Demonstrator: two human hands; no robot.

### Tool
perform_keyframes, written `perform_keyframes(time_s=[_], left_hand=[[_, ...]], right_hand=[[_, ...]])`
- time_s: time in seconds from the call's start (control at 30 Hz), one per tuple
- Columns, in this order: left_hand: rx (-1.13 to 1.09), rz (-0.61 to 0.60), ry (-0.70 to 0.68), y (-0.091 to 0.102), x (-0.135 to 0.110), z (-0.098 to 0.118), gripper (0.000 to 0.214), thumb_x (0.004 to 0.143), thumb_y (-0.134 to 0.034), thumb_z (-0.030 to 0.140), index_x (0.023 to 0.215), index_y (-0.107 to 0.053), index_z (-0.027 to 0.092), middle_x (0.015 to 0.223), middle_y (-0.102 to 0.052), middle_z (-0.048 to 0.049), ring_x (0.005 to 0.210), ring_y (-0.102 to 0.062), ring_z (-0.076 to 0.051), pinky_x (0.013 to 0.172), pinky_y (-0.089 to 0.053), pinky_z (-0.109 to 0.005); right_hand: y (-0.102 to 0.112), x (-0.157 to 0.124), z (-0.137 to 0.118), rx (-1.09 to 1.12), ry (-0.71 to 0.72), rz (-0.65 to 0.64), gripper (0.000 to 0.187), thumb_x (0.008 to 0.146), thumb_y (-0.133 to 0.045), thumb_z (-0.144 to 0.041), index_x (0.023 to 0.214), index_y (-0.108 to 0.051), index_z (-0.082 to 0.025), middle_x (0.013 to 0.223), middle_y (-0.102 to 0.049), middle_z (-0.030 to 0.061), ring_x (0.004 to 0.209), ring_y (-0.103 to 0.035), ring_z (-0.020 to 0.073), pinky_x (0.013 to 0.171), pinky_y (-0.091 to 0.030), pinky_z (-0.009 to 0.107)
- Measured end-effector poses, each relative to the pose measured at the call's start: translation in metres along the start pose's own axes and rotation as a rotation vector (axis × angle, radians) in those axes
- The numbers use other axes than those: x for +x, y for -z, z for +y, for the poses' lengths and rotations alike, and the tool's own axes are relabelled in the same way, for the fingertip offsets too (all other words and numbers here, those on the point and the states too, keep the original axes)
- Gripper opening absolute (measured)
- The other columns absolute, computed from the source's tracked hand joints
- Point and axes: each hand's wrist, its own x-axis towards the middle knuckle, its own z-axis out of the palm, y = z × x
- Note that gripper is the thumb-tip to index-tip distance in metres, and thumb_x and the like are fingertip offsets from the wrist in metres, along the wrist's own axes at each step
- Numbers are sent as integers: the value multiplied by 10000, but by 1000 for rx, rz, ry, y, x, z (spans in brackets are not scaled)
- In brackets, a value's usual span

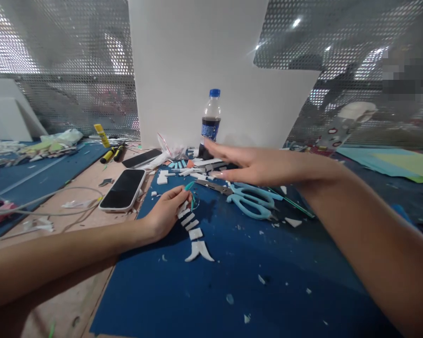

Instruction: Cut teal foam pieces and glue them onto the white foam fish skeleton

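My left hand (169, 206) rests low over the blue mat (239, 277), thumb and fingers pinched on a small teal strip (189, 186). A thin loop hangs below the fingers; its material is hard to make out. Beside that hand a row of white foam pieces (195, 233) leads down to a forked, tail-shaped white piece (199, 251). My right hand (246, 164) is stretched out flat above the table, fingers pointing left and holding nothing. Under its wrist lie scissors (254, 199) with light blue handles, blades partly open.
A cola bottle (211, 123) with a blue cap stands before a white board (183, 61). White, blue and orange scraps (178, 164) lie near it. To the left are a phone (123, 190), a glue stick (101, 135) and a cable (56, 193). Coloured sheets (402, 162) lie right.
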Motion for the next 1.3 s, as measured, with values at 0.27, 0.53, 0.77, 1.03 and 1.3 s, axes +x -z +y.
perform_keyframes(time_s=[0.27,0.53,0.77,1.03,1.3], left_hand=[[-17,-9,2,0,-1,0,244,715,-680,339,645,-544,149,587,-500,45,529,-434,-52,535,-353,-171],[-9,-4,-4,-3,-1,1,208,726,-668,302,662,-544,147,599,-514,40,540,-449,-55,542,-356,-175],[-23,-2,25,-1,-2,1,218,724,-667,309,648,-543,147,591,-505,40,527,-439,-50,523,-347,-172],[-21,18,23,-5,-3,2,197,725,-668,274,653,-536,145,587,-505,42,528,-450,-49,531,-362,-164],[-25,11,16,-3,-2,0,204,709,-679,296,638,-560,147,581,-506,41,535,-449,-51,534,-368,-158]], right_hand=[[5,0,5,65,75,-89,568,811,-536,-374,1348,-412,-238,1480,-280,2,1356,-241,242,1043,-340,366],[3,2,13,164,188,-534,524,799,-552,-301,1311,-470,-219,1413,-414,3,1327,-300,217,1031,-356,313],[6,-1,9,66,143,-259,791,712,-665,-372,1400,-317,-198,1499,-224,47,1361,-187,280,1037,-344,368],[5,1,11,114,101,-188,552,836,-515,-374,1350,-413,-199,1438,-372,46,1356,-241,218,1062,-309,332],[0,-1,3,199,133,-62,573,837,-516,-304,1379,-353,-213,1468,-317,30,1347,-281,203,1059,-315,320]])
